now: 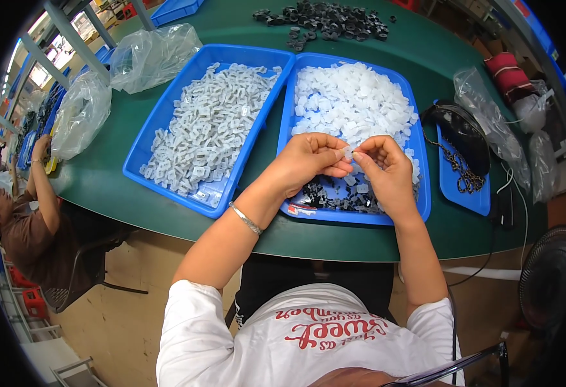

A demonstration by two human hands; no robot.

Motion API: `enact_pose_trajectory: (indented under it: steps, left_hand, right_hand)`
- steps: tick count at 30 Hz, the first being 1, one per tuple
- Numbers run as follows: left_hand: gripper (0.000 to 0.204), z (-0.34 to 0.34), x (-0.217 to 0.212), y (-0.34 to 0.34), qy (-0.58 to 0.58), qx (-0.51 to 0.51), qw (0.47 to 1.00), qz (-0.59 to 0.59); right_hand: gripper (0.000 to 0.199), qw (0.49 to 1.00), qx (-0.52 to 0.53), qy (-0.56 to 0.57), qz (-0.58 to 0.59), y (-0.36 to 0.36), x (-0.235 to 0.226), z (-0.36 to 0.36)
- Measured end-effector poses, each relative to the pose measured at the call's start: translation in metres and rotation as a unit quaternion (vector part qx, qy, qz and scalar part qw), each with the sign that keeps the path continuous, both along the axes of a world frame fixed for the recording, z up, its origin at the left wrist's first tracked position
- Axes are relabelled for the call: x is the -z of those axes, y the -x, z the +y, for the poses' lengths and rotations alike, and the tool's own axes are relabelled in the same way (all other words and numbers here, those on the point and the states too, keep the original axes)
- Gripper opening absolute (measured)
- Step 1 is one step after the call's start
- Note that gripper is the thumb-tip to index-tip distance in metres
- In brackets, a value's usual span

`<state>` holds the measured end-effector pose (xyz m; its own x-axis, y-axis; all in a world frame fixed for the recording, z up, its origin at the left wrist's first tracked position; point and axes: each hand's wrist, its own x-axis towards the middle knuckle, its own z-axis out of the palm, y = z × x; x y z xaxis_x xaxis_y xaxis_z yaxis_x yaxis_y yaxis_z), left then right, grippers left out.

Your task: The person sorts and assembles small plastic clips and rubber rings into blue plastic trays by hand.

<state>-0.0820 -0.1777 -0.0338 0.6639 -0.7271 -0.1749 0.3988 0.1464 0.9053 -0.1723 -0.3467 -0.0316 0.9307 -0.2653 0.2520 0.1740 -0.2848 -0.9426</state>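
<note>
Over the right-hand blue tray [426, 193], my two hands meet fingertip to fingertip. My left hand [314, 161] pinches a small translucent white plastic piece [349, 152] between thumb and forefinger. On its other side, the thumb and fingers of my right hand [386, 169] close on the same piece. White translucent pieces [354, 97] are heaped in the tray's far part. Small black parts [334, 195] mixed with some pale ones lie at its near end, partly hidden under my hands. The left-hand blue tray [142, 138] holds a pile of greyish-white plastic pieces [215, 122].
Black parts [325, 20] lie heaped at the table's far side. Clear plastic bags [154, 55] rest at the far left. A small blue tray [450, 184] with a black bag [466, 138] and chain stands right. A fan [550, 277] is lower right; another person [34, 219] sits left.
</note>
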Motion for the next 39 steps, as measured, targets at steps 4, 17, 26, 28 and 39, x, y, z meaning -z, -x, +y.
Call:
enact_pose_trajectory:
  steps: [4,17,26,28,39]
  left_hand:
    - [0.021,0.000,-0.002,0.001,-0.003,-0.008,1.000,0.006]
    - [0.016,-0.005,0.009,0.004,0.002,-0.026,0.997,-0.066]
    - [0.018,-0.007,0.007,0.005,-0.010,-0.030,0.995,-0.099]
    - [0.019,-0.007,0.011,0.005,-0.007,-0.045,0.994,-0.104]
    - [0.033,-0.002,0.006,0.003,-0.018,-0.058,0.994,-0.092]
  right_hand:
    - [0.011,1.000,0.016,0.017,-0.016,0.001,-0.001,0.001]
    - [0.012,0.999,0.020,-0.009,0.027,-0.001,0.000,0.010]
    - [0.010,0.994,-0.009,0.109,-0.011,0.006,-0.012,0.007]
    - [0.011,0.994,-0.013,0.110,-0.013,0.005,-0.014,0.010]
    - [0.023,0.991,0.009,0.131,0.000,-0.001,-0.011,0.010]
